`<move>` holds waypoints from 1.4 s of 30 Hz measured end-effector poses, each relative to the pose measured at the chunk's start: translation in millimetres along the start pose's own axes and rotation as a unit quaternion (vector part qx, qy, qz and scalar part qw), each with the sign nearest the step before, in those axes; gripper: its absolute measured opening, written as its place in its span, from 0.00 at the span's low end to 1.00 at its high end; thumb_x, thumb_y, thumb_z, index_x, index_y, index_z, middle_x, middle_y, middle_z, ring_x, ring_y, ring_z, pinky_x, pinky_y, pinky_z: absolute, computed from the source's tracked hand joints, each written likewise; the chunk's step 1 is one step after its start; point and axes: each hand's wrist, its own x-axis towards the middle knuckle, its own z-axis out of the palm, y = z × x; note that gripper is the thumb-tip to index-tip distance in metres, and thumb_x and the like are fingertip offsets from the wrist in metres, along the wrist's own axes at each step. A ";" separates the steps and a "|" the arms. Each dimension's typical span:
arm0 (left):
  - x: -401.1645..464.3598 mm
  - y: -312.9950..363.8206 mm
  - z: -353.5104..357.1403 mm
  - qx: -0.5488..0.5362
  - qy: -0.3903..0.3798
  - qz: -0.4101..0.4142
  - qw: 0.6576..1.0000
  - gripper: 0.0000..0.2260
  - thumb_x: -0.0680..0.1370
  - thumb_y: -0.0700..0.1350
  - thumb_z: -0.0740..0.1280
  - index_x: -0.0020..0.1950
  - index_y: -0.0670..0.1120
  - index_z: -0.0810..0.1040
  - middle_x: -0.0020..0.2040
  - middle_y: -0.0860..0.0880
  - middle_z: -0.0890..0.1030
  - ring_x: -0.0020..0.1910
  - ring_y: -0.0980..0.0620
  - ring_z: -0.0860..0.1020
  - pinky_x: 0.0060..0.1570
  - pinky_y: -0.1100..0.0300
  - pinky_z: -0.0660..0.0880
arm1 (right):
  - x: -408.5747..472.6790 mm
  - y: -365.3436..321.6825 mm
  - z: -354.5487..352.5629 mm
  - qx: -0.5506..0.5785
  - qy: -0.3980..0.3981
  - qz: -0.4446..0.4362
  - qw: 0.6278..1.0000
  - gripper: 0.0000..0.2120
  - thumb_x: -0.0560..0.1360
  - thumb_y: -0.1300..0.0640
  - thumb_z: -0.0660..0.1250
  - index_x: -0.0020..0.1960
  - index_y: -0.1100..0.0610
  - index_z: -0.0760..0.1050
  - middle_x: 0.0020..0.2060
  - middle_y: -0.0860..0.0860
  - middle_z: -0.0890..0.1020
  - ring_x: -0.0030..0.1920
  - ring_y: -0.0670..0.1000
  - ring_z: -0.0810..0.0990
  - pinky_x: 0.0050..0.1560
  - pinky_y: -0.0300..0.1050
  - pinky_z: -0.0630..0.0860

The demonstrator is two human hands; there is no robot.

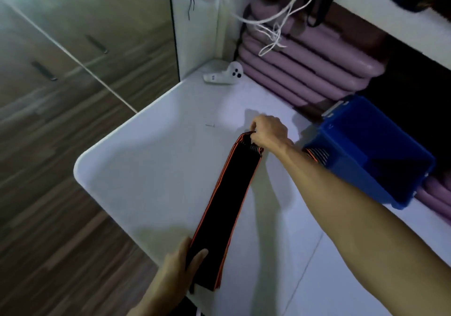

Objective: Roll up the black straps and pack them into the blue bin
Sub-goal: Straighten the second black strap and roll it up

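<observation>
A long black strap with orange edges [227, 201] lies stretched out flat on the white table [146, 169], folded in several layers. My right hand [268, 131] grips its far end, fingers closed over the fold. My left hand [179, 264] holds the near end at the table's front edge, thumb on top. The blue bin [371, 152] stands to the right, just beyond my right forearm. Inside it, at its left wall, a rolled strap [317, 155] with orange and striped edges shows.
A white handheld controller [225, 75] lies at the table's far corner. Stacked purple mats [305, 69] fill the shelf behind, with white cords [273, 22] hanging over them. More purple mats [436, 198] sit right of the bin. Wooden floor lies to the left.
</observation>
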 end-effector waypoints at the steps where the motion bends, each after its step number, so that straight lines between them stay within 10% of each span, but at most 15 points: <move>1: 1.5 0.2 1.4 0.002 0.000 -0.005 1.000 0.07 0.77 0.54 0.64 0.43 0.55 0.68 0.32 0.51 0.79 0.27 0.58 0.79 0.26 0.66 0.71 | 8.2 -3.9 2.1 -0.036 0.002 -0.020 0.999 0.15 0.70 0.67 0.65 0.54 0.56 0.79 0.54 0.57 0.81 0.56 0.61 0.75 0.48 0.49 0.73; 13: 11.7 6.2 37.8 0.041 0.006 -0.044 0.998 0.09 0.77 0.56 0.62 0.53 0.54 0.69 0.40 0.49 0.84 0.36 0.54 0.83 0.41 0.57 0.79 | 17.3 8.3 15.6 0.097 -0.037 -0.051 0.993 0.14 0.72 0.65 0.64 0.54 0.58 0.83 0.51 0.57 0.85 0.53 0.59 0.81 0.52 0.49 0.78; 21: 13.9 14.8 33.2 0.066 -0.030 -0.058 0.996 0.13 0.78 0.60 0.58 0.51 0.51 0.69 0.36 0.47 0.81 0.32 0.48 0.82 0.36 0.51 0.79 | 17.8 2.1 15.9 0.022 0.064 -0.011 0.998 0.02 0.71 0.65 0.64 0.41 0.64 0.73 0.40 0.59 0.78 0.41 0.63 0.77 0.36 0.51 0.72; 28: 9.5 18.5 11.5 0.304 0.054 0.107 0.945 0.21 0.75 0.69 0.47 0.49 0.53 0.65 0.45 0.51 0.78 0.43 0.46 0.79 0.34 0.53 0.73 | -18.1 5.9 22.9 0.095 0.083 -0.025 0.992 0.24 0.71 0.50 0.74 0.63 0.55 0.72 0.59 0.57 0.73 0.58 0.61 0.72 0.52 0.54 0.72; 33: 10.5 -6.6 -2.6 0.353 0.008 0.327 0.877 0.25 0.75 0.63 0.62 0.66 0.50 0.71 0.64 0.48 0.71 0.57 0.50 0.74 0.45 0.59 0.78 | -129.1 24.8 63.6 0.211 0.143 -0.130 0.958 0.14 0.76 0.54 0.69 0.61 0.55 0.76 0.56 0.54 0.73 0.56 0.54 0.73 0.58 0.40 0.69; 42: 10.3 -3.7 32.1 0.353 0.049 0.363 0.861 0.16 0.79 0.54 0.59 0.60 0.48 0.78 0.56 0.47 0.76 0.52 0.49 0.75 0.37 0.55 0.80 | -276.7 42.4 118.8 0.418 0.020 -0.011 0.908 0.10 0.79 0.57 0.66 0.60 0.50 0.77 0.45 0.48 0.77 0.45 0.46 0.79 0.46 0.42 0.79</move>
